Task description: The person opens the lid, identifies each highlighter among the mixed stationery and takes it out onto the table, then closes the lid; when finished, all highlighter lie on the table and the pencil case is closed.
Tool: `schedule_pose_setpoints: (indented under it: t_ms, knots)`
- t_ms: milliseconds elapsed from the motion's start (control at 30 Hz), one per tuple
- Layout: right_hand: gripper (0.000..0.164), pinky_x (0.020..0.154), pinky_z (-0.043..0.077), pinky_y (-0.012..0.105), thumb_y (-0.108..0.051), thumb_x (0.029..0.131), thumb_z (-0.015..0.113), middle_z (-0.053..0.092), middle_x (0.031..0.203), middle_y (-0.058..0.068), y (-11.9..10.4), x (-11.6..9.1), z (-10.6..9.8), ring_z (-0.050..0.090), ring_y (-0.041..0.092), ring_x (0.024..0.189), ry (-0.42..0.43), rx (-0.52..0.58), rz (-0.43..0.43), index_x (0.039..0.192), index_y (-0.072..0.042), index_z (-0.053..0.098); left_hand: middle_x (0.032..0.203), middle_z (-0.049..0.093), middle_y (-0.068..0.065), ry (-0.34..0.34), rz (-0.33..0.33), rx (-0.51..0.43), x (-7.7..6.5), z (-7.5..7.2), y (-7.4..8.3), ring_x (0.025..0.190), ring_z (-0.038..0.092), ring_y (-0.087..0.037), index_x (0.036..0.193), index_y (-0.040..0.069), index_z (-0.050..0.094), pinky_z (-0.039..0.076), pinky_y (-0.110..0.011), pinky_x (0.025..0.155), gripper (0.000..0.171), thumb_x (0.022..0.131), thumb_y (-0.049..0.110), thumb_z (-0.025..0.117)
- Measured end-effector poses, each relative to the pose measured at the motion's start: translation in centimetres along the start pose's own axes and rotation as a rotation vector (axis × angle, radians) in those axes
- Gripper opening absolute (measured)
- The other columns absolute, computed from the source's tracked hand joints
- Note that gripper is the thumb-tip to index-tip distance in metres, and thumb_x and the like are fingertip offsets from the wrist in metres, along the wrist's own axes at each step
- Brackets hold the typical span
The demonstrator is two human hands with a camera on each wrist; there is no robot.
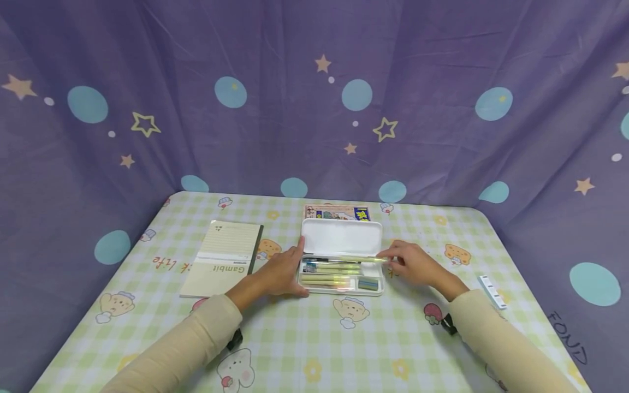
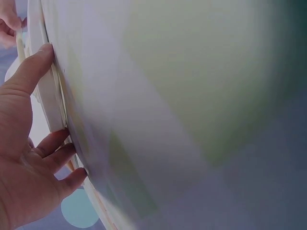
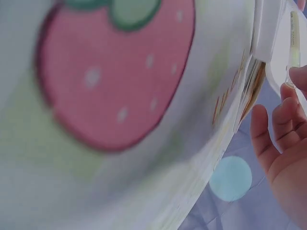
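An open white pencil case [image 1: 341, 237] lies in the middle of the table, its lid tilted back. Inside lie several pale yellow pens [image 1: 324, 280] and a grey-blue eraser [image 1: 368, 284]. My left hand [image 1: 280, 271] holds the case at its left end, thumb at the front corner and forefinger along the lid side. My right hand [image 1: 411, 263] pinches the right end of a pale yellow pen [image 3: 294, 40] between thumb and forefinger. That pen lies lengthwise over the back of the case, near the hinge.
Left of the case lies a cream notebook [image 1: 221, 259]. A printed booklet [image 1: 339, 212] shows partly from behind the lid. Near the table's right edge is a small white and light blue strip [image 1: 492, 292]. A purple curtain [image 1: 314, 136] hangs behind the checked tablecloth [image 1: 354, 349].
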State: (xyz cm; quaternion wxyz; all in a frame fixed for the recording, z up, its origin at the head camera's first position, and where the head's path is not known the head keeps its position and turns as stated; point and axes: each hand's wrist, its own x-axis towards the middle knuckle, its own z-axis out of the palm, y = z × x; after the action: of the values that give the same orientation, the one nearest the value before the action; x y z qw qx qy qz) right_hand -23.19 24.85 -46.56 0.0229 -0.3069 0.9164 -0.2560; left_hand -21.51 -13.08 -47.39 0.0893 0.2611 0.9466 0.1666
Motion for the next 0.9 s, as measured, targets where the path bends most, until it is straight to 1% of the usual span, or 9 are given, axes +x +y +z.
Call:
schedule_pose_setpoints:
  t_ms: [133, 300, 400, 533, 667, 900]
  knots:
    - [0.029, 0.058, 0.044, 0.022, -0.008, 0.096, 0.065, 0.065, 0.097, -0.003, 0.7, -0.8, -0.6, 0.046, 0.000, 0.063, 0.019, -0.002, 0.017, 0.121, -0.016, 0.076, 0.147, 0.052, -0.022, 0.002, -0.004, -0.007, 0.1, 0.1, 0.0, 0.129, 0.057, -0.036, 0.162, -0.002, -0.001, 0.044, -0.051, 0.111, 0.144, 0.067, 0.055, 0.091]
    - [0.029, 0.057, 0.043, 0.022, -0.006, 0.095, 0.063, 0.065, 0.095, -0.002, 1.6, -2.0, -1.1, 0.044, -0.001, 0.063, 0.052, -0.032, -0.004, 0.119, -0.014, 0.077, 0.146, 0.053, -0.022, 0.005, 0.001, -0.002, 0.1, 0.1, 0.0, 0.127, 0.059, -0.037, 0.162, -0.003, -0.001, 0.045, -0.052, 0.110, 0.144, 0.067, 0.055, 0.091]
    - [0.029, 0.058, 0.042, 0.022, -0.004, 0.095, 0.062, 0.065, 0.094, -0.002, 2.2, -2.7, -1.4, 0.043, -0.002, 0.064, 0.066, -0.046, -0.007, 0.117, -0.015, 0.077, 0.145, 0.053, -0.022, 0.005, 0.006, 0.015, 0.1, 0.1, -0.1, 0.125, 0.060, -0.037, 0.162, -0.003, -0.001, 0.046, -0.051, 0.108, 0.144, 0.067, 0.056, 0.090]
    - [0.030, 0.058, 0.041, 0.021, -0.003, 0.095, 0.062, 0.066, 0.094, -0.002, 2.9, -3.6, -1.9, 0.043, -0.002, 0.064, 0.078, -0.062, 0.009, 0.116, -0.017, 0.078, 0.144, 0.054, -0.023, 0.009, 0.014, 0.034, 0.2, 0.1, -0.2, 0.123, 0.061, -0.037, 0.162, -0.003, -0.001, 0.048, -0.050, 0.107, 0.144, 0.067, 0.057, 0.090]
    - [0.029, 0.058, 0.041, 0.022, -0.003, 0.095, 0.062, 0.066, 0.096, 0.000, 3.5, -4.4, -2.6, 0.043, -0.002, 0.065, 0.080, -0.069, 0.021, 0.118, -0.014, 0.077, 0.145, 0.053, -0.023, 0.010, 0.020, 0.033, 0.2, 0.1, -0.3, 0.124, 0.060, -0.038, 0.162, -0.003, -0.001, 0.048, -0.051, 0.107, 0.144, 0.068, 0.058, 0.089]
    - [0.028, 0.060, 0.043, 0.022, 0.000, 0.094, 0.064, 0.068, 0.095, 0.002, 4.8, -5.6, -3.1, 0.044, -0.004, 0.067, 0.101, -0.074, 0.003, 0.116, -0.011, 0.077, 0.148, 0.050, -0.024, 0.007, 0.018, 0.014, 0.1, 0.2, -0.2, 0.128, 0.058, -0.038, 0.162, -0.003, -0.002, 0.046, -0.053, 0.108, 0.143, 0.068, 0.057, 0.089]
